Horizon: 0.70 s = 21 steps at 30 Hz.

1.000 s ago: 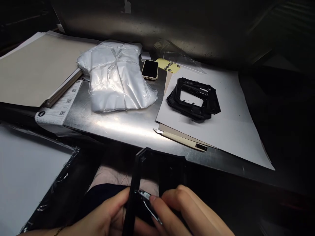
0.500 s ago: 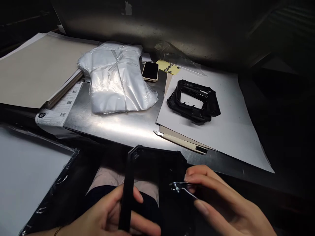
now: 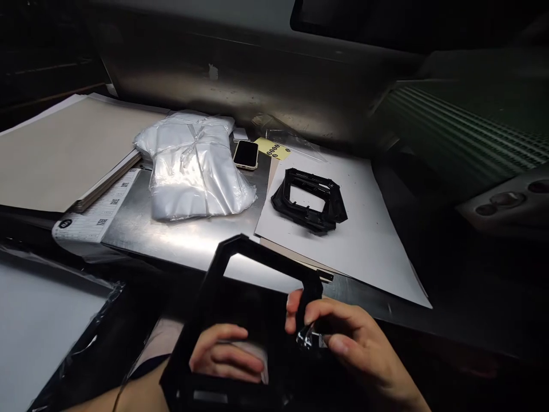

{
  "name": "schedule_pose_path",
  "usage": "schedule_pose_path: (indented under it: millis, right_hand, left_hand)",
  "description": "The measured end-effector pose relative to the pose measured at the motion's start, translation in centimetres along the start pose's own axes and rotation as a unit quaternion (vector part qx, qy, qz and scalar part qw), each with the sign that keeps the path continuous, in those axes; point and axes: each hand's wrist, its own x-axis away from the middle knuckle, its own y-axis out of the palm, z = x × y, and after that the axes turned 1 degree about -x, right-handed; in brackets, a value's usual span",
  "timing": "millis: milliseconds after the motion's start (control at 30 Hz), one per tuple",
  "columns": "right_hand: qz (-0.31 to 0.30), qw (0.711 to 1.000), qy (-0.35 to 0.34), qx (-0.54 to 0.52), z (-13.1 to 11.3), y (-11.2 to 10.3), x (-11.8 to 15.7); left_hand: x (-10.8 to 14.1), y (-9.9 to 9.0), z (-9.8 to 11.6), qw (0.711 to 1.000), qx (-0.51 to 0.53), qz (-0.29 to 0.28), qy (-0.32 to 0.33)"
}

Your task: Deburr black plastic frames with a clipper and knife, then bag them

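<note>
Holding a black plastic frame [image 3: 240, 320] up over the lap, just short of the near edge of the metal surface [image 3: 189, 240], the person has both hands on it. The left hand [image 3: 225, 359] reaches from behind the frame, its fingers [image 3: 223, 352] curled shut around the lower bar and showing through the frame's window. The right hand [image 3: 351, 349] sits at the frame's right side, thumb and forefinger pinched closed on a small, shiny scrap of clear film [image 3: 306, 337] that lies against the frame's right bar.

Beyond the frame, a second black frame [image 3: 309, 200] lies flat on a white sheet [image 3: 364, 240], well apart from the hands. Left of that sheet sit a bundle of clear plastic bags [image 3: 195, 169] and a phone [image 3: 246, 155], the two just beside each other, with a yellow sticker sheet [image 3: 272, 149] behind the phone.

The risks look modest but real. The film is thin and only nipped at its edge, so it could tear or slip free of the pinch and cling back onto the bar. The frame is steadied mostly by one curled hand; a sharp tug from the right could twist it out of that grip and drop it. Dim light makes the film's edge hard to follow.
</note>
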Motion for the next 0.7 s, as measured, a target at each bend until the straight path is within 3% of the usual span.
schedule_pose_path:
  millis: [100,200,267,333,400,467,533,600,700]
  right_hand:
    - [-0.095,0.991,0.029,0.085,-1.5,-0.9,-0.7]
    - [-0.156,0.975,0.041,0.154,-2.2,-0.4,-1.4]
    - [-0.160,0.970,0.032,0.183,-2.2,-0.2,-1.5]
    - [-0.106,0.972,0.005,0.208,-1.9,-0.6,-1.4]
    - [0.013,0.968,-0.031,0.248,-1.4,-1.4,-1.5]
    - [0.159,0.936,-0.062,0.309,-0.4,-2.5,-2.1]
    - [0.265,0.881,-0.080,0.383,0.8,-3.7,-3.1]
    - [0.301,0.836,-0.087,0.450,1.9,-4.7,-4.1]
    - [0.277,0.803,-0.083,0.521,2.7,-6.1,-5.0]
  left_hand:
    - [0.0,-1.1,2.3,0.994,0.093,0.026,-0.054]
    - [0.0,-1.4,4.2,0.994,0.061,-0.018,-0.085]
    - [0.5,-1.3,4.5,0.996,0.032,0.000,-0.088]
    - [1.3,-1.3,4.0,0.995,0.044,0.046,-0.077]
    - [2.1,-1.5,3.2,0.987,0.114,0.105,-0.052]
    - [2.6,-1.7,2.2,0.959,0.225,0.168,-0.030]
    - [2.7,-1.7,1.3,0.922,0.325,0.209,-0.026]
    - [2.7,-1.6,0.6,0.900,0.369,0.226,-0.043]
    - [2.6,-1.0,0.0,0.898,0.388,0.191,-0.087]
